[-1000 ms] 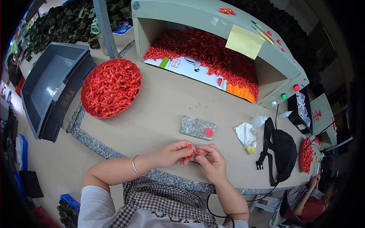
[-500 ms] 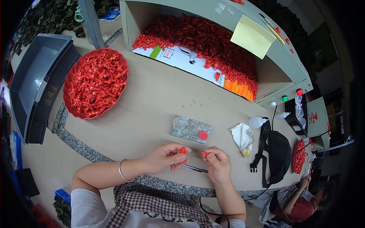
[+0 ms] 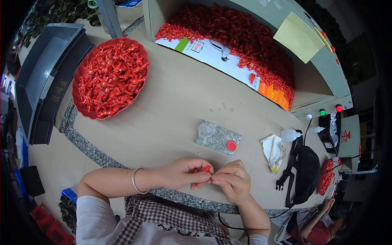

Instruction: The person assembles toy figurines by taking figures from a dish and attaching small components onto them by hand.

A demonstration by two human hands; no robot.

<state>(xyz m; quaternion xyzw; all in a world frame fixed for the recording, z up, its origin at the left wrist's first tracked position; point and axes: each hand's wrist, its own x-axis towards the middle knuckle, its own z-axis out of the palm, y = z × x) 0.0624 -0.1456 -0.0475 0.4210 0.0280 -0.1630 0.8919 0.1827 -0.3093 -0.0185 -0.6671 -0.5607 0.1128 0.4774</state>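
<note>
At far left, a smooth grey plastic crate, deep-walled and square-cornered, set aslant. Just beside it, a round, scallop-rimmed red tray, filled with glossy, knobbly red pieces. Below, curving rightward, a speckled granite edge around a matte beige tabletop.

Near the front edge, slim metal bangle at the wrist, the left hand: thumb and forefinger clamped on a small red piece, stubby and smooth, just above the tabletop's front edge. Farther in, a flat, speckled grey slab, bearing a clear round dish and a ridged red cap. At the back, inside a pale-painted cabinet, a dense, shiny red heap behind a flat printed panel.

Close against the left fingertips, the right hand, fingers bent; cannot tell whether clamped or slightly parted at the tips.

Rightward, a creased white packet, yellow at one end; then a rounded, translucent bottle and a soft black fabric waist bag, strap and buckle alongside. At far right, another red tray, near a co-worker in dark red.
</note>
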